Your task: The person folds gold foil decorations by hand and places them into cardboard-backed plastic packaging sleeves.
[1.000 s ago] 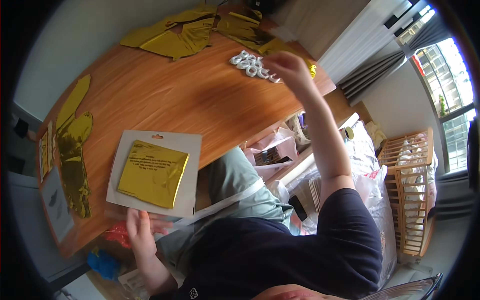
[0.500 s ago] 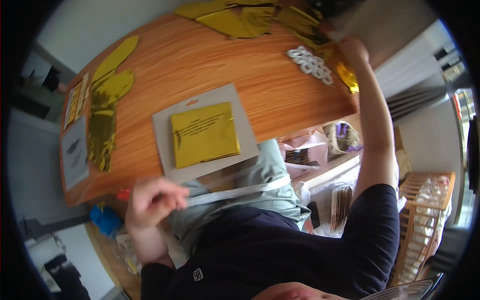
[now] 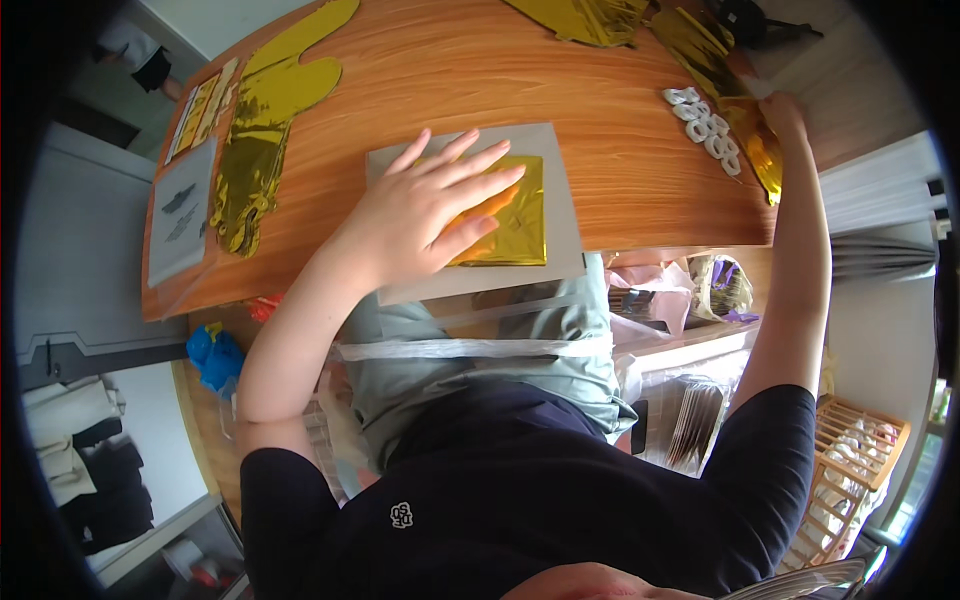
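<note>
My left hand (image 3: 415,215) lies spread over a folded square of gold foil (image 3: 520,230), covering its left part. Under the foil is a grey cardboard sheet (image 3: 560,190), which overhangs the table's front edge. Out at the far right, my right hand (image 3: 787,115) has curled fingers at the edge of a long gold foil piece (image 3: 735,115); its fingertips are small and partly hidden. Beside that foil sits a cluster of white rings (image 3: 705,130), perhaps rolls of ribbon.
On the wooden table (image 3: 420,70), flat gold foil shapes lie at left (image 3: 262,135) and far back (image 3: 590,18). A clear bag (image 3: 183,215) rests near the left edge. Below are an open drawer (image 3: 690,345) with packages, a blue bag (image 3: 213,357) and a wooden rack (image 3: 850,470).
My left hand has come up from the table's front edge onto the folded gold foil, and its fingers have spread. My right hand stays by the far-right foil. The whole view has shifted.
</note>
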Available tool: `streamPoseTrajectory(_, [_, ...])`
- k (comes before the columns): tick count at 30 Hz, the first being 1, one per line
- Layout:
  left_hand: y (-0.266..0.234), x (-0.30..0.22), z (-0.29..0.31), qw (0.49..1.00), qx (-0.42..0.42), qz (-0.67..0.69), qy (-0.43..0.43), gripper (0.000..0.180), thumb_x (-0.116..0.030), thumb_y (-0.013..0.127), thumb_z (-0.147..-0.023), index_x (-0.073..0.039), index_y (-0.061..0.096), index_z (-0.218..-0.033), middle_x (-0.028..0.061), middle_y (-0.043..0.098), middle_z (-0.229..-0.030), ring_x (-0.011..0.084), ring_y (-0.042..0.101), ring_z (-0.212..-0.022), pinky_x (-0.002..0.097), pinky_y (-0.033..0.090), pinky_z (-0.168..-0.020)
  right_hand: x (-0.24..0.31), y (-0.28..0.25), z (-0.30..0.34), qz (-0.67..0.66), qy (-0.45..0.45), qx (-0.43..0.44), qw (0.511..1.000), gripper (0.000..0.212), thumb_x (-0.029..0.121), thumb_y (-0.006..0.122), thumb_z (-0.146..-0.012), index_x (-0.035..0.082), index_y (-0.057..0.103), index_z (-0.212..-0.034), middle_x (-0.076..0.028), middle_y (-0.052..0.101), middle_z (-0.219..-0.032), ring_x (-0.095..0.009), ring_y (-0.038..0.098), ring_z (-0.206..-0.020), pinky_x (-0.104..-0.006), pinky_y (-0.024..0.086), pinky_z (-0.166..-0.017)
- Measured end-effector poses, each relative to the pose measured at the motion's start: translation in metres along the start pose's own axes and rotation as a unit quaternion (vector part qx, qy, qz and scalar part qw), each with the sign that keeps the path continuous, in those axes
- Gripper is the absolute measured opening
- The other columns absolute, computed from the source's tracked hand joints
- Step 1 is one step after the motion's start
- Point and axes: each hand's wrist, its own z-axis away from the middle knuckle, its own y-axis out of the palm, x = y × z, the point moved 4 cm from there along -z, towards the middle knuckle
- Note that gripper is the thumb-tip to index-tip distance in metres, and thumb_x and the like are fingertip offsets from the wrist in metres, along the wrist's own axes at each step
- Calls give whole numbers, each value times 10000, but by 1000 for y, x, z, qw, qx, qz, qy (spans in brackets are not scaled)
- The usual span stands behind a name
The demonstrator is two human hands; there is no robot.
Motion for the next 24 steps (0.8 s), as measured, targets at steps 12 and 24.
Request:
streamPoseTrajectory(12, [24, 17, 4, 997, 45, -54, 40, 726, -526, 630, -958, -240, 414, -1590, 64, 358, -1661, 336, 299, -1538, 557, 244, -1247, 18, -26, 35, 37, -77, -163, 983, 383, 317, 477, -1042, 37, 675, -1211, -233, 701, -1180, -441, 652, -1117, -523, 519, -939])
streamPoseTrajectory(24, [25, 13, 7, 996, 12, -86, -10, 882, -654, 652, -882, -181, 403, -1584, 120, 364, -1646, 355, 296, -1535, 569, 256, -1237, 206, -68, 370, -391, -218, -1, 894, 60, -16, 649, -951, -6, 670, -1007, -61, 687, -890, -122, 633, -822, -267, 494, -775])
